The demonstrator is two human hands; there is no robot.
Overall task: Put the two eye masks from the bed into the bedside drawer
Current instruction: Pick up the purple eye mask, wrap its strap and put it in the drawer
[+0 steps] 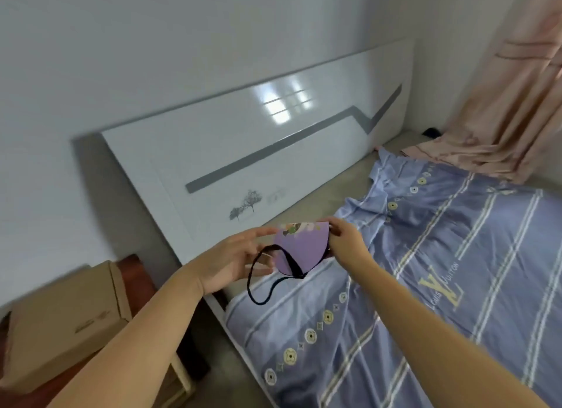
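A purple eye mask [299,249] with a printed top edge and a black strap hangs in the air over the bed's left side. My right hand [346,240] pinches its right end. My left hand [234,261] holds its left end, fingers partly spread behind it. The strap loops down below the mask. A second eye mask is not visible. The bedside cabinet [170,374] stands at the lower left; its drawer is hidden by a cardboard box and my left arm.
A cardboard box [67,322] sits on the bedside cabinet. A blue striped sheet [425,286] covers the bed. The glossy white headboard [243,152] leans along the wall. A pink curtain [511,103] hangs at the far right.
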